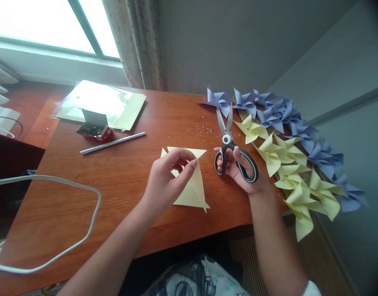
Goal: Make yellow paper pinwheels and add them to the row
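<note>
Yellow paper (193, 187): folded, pinched by the left hand (167, 181) near the tabletop (115, 176) front edge.
Scissors (230, 148): gripped in the right hand (241, 170), blades slightly apart, pointing toward the far edge.
Writing: none readable.

Single head-worn view, looking forward and steeply down from above a wooden desk (121, 172). Faces the wall corner: window (44, 24) at upper left, curtain (136, 45) at top centre, grey wall (238, 41) ahead and right. Close range; both forearms enter from the bottom edge, left hand (167, 181) and right hand (241, 170) near frame centre. Near desk edge runs across the lower third; the wearer's lap shows below it. Wide lens, edges bowed, corners darkened. No second view.
</note>
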